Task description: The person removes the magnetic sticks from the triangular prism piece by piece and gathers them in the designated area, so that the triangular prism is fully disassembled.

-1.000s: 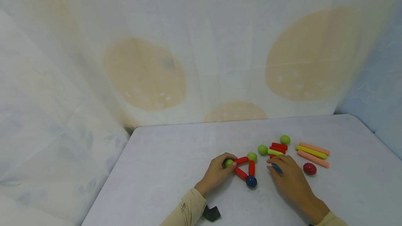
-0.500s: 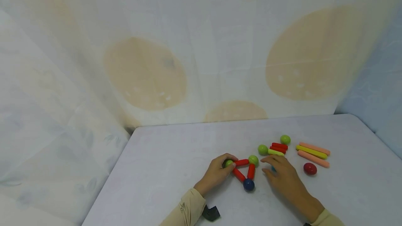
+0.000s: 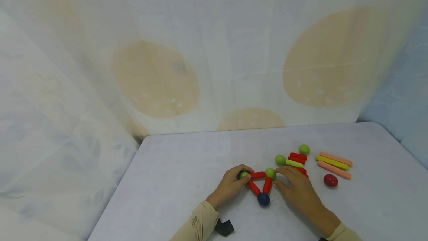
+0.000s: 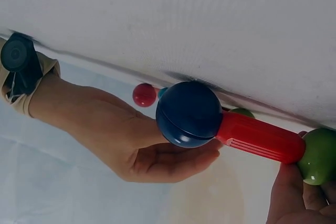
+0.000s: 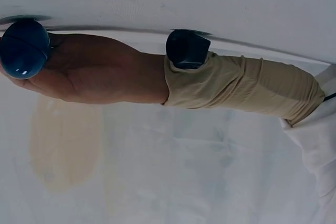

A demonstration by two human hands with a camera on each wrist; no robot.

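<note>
nearest lay the blue ball, the six o'clock corner of a flat triangle of three red rods on the bench. the left hand curled thumb and fingers round the green ball at the ten o'clock corner. the right hand lay at three o'clock of the triangle, fingers fairly straight and apart, fingertips touching the second green ball at the two o'clock corner; from the left wrist its palm lay just behind the blue ball.

done well, i judged, this step wanted the left hand pinning its corner while the right nudged its ball gently inward, low to the bench, so the joints closed without the far rod swinging off.

counted: five balls in plain view beyond the triangle's three, two more green and one dark red at three o'clock; something teal in the left wrist view i could not identify. loose rods: at least three red, part hidden by the right hand, two yellow-green, two pink. behind hung a spotted curtain.
</note>
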